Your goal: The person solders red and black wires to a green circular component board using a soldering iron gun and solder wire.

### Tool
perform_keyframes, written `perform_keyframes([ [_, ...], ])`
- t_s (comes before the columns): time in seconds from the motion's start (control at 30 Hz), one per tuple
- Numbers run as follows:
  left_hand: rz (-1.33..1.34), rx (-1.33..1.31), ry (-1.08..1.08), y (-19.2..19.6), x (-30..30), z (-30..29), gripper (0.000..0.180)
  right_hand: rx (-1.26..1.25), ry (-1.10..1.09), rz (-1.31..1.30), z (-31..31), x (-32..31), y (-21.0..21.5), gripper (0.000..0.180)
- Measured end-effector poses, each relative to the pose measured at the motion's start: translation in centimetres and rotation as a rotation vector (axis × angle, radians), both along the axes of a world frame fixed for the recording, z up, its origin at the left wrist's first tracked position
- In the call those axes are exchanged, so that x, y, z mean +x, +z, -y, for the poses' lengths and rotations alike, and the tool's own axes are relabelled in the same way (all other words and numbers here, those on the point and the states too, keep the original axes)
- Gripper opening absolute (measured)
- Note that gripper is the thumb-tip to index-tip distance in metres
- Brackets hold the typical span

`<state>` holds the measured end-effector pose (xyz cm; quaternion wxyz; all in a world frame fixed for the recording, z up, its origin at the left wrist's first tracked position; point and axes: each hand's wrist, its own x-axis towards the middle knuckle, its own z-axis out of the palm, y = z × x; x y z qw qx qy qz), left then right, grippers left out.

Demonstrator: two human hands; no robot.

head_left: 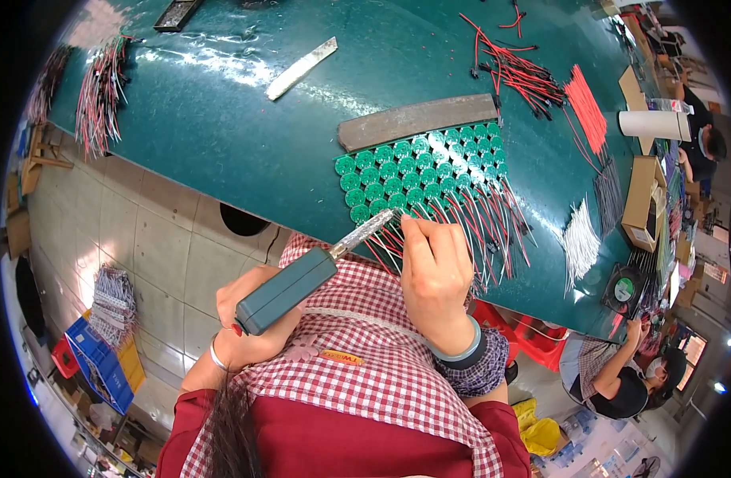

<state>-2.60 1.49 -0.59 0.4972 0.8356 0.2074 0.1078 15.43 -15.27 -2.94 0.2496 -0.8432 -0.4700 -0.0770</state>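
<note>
My left hand [258, 307] is wrapped round a soldering gun with a dark green body [290, 288]. Its metal tip reaches the front row of a panel of round green circuit boards [413, 163]. Close by the tip, my right hand [437, 259] pinches a thin wire at the edge of the panel; the fingers partly hide it. Red and white wires [493, 215] hang from the front boards toward the table edge, some passing behind my right hand. A long grey-brown bar [417, 121] lies along the far side of the panel.
Bundles of red wires [586, 107], white wires [580, 243] and black wires [610, 195] lie at the right. A small fan [623, 288] stands near the right corner. A whitish strip [302, 69] lies farther back. Another person [628, 374] works at the right.
</note>
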Motion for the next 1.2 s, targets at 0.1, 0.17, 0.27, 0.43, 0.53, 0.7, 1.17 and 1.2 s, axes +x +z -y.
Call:
perform_keyframes([
  [0.1,-0.006,-0.007,0.012,0.3,0.1,0.0,0.022,-0.008,-0.006,0.004,0.0,0.0,0.0,0.031],
  [0.17,0.004,-0.010,0.025,0.2,-0.2,-0.1,0.023,0.003,-0.005,0.004,0.0,0.0,0.0,0.031],
  [0.27,-0.004,-0.053,0.081,-0.1,-0.9,0.1,0.025,0.016,-0.048,-0.028,-0.3,-0.2,0.4,0.024],
  [0.43,-0.096,-0.119,0.124,-0.1,-1.5,0.1,0.026,0.003,-0.002,0.009,-0.1,0.0,0.0,0.031],
  [0.53,-0.116,-0.105,0.128,0.1,-1.4,0.2,0.025,0.004,-0.003,0.011,0.0,0.0,0.0,0.031],
  [0.7,-0.111,-0.111,0.114,-0.1,-1.2,0.1,0.024,0.003,-0.004,0.021,-0.1,0.1,-0.1,0.030],
  [1.17,-0.106,-0.109,0.107,0.2,-1.5,0.1,0.024,0.105,0.019,0.049,-0.4,-0.3,0.4,0.026],
  [1.2,-0.106,-0.103,0.102,0.2,-1.6,0.1,0.024,0.097,0.034,0.031,-0.4,-0.5,0.3,0.026],
])
